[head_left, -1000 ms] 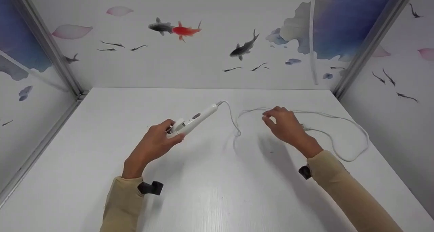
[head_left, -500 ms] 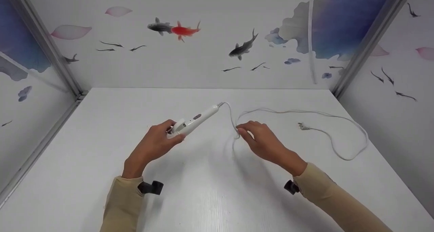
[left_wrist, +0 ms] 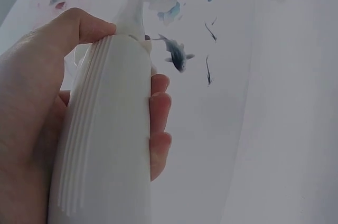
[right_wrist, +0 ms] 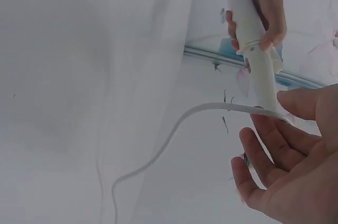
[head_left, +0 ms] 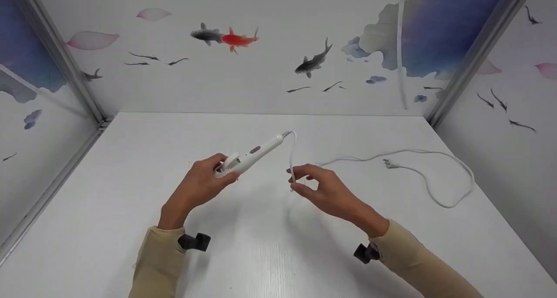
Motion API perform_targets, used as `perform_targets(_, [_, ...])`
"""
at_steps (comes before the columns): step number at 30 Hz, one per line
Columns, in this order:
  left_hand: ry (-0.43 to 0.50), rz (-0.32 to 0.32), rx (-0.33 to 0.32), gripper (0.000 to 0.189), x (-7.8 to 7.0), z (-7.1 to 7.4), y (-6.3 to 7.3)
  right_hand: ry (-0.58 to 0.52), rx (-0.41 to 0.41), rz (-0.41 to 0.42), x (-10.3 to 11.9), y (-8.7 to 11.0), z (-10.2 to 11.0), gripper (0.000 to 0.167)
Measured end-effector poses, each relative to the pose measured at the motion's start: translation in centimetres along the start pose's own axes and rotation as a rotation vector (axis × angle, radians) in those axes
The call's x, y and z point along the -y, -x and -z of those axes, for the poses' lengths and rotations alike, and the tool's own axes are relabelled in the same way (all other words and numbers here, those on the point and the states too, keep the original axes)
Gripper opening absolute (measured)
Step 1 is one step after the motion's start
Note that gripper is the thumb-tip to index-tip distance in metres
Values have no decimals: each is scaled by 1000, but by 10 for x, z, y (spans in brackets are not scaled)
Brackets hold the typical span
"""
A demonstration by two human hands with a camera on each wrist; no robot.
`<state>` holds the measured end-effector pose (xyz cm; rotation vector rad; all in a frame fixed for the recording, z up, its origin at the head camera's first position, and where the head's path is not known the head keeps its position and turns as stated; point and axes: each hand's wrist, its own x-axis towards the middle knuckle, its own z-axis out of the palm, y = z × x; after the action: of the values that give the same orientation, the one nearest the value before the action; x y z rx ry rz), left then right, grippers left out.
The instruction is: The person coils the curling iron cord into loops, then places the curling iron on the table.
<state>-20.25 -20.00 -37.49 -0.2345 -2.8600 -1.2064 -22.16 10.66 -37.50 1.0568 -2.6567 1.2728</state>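
Note:
My left hand [head_left: 198, 185] grips a white curling iron [head_left: 263, 151] around its thicker end, holding it slanted above the table. In the left wrist view, the thumb rests along the ribbed white body [left_wrist: 113, 129] and the fingertips [left_wrist: 160, 113] wrap its far side. From the iron's handle end comes a thin white power cord [head_left: 293, 152]. My right hand [head_left: 333, 191] holds this cord between thumb and fingers, just below the handle end. In the right wrist view, the cord [right_wrist: 211, 106] crosses the index finger, while the other fingers are loosely bent.
The remaining cord trails over the white table [head_left: 261, 254] to the right in a wide loop. It ends in a plug [head_left: 390, 163]. Walls printed with fish [head_left: 312, 64] and metal corner posts [head_left: 474, 56] enclose the back and sides.
My right hand has come left from over the far stretch of cord and taken hold of it near the iron, drawing the cord left. My left hand and the curling iron have hardly moved.

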Motion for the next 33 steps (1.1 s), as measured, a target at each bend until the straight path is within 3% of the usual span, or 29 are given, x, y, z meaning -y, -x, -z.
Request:
perform_targets(7, [69, -23, 29, 44, -1, -3, 0, -247, -28, 30, 15, -6, -18, 41])
perform_targets(11, [153, -73, 34, 43, -1, -1, 2, -414, -23, 114, 13, -10, -23, 43])
perform_targets(15, [206, -106, 42, 40, -2, 0, 4, -615, 96, 80, 2, -14, -21, 26])
perform_targets(18, [229, -143, 60, 37, -5, 0, 4, -683, 226, 13, -9, -16, -19, 20])
perform_targets(22, [214, -214, 100, 32, -10, 0, 4, -632, 378, -20, -24, -19, -21, 39])
perform_targets(26, [181, -271, 169, 28, -12, 0, 5, -483, 451, -77, -34, -23, -24, 37])
perform_targets(29, [156, -284, 220, 27, -13, -1, 6, -394, 449, -102, -41, -25, -22, 20])
perform_targets(33, [119, -286, 256, 25, -16, -5, 7, -342, 389, -53, -48, -26, -14, 29])
